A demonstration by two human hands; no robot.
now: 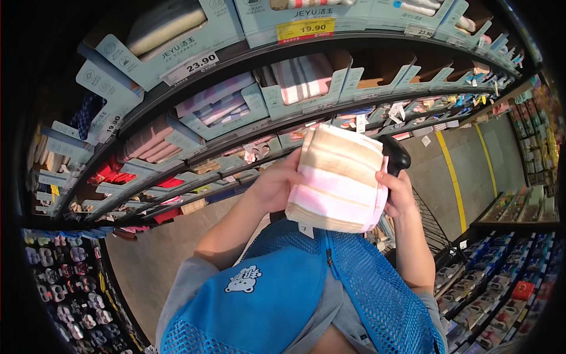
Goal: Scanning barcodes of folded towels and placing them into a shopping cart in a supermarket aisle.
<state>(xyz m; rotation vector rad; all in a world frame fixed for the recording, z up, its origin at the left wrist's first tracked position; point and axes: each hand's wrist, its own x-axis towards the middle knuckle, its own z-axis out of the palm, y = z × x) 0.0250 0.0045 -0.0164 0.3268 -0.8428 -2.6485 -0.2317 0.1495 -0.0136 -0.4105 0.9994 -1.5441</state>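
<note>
A folded stack of striped towels point(338, 181), tan, white and pink, is held up in front of my chest. My left hand point(281, 183) grips its left edge, with the thumb on the front face. At the right edge, my right hand point(398, 190) pinches the folded cloth between thumb and fingers. Just behind the stack, above my right hand, a black rounded handle-like part point(395, 155) shows; what it belongs to is hidden. A small white tag point(306, 230) hangs under the towels. The fingers behind the cloth are mostly out of sight.
Tiered black shelves point(247, 48) with pale blue cardboard boxes of folded towels curve across the front. A wire cart point(426, 221) stands at the right, behind my right arm. Racks of slippers point(70, 283) are at lower left, packaged goods point(486, 287) at lower right.
</note>
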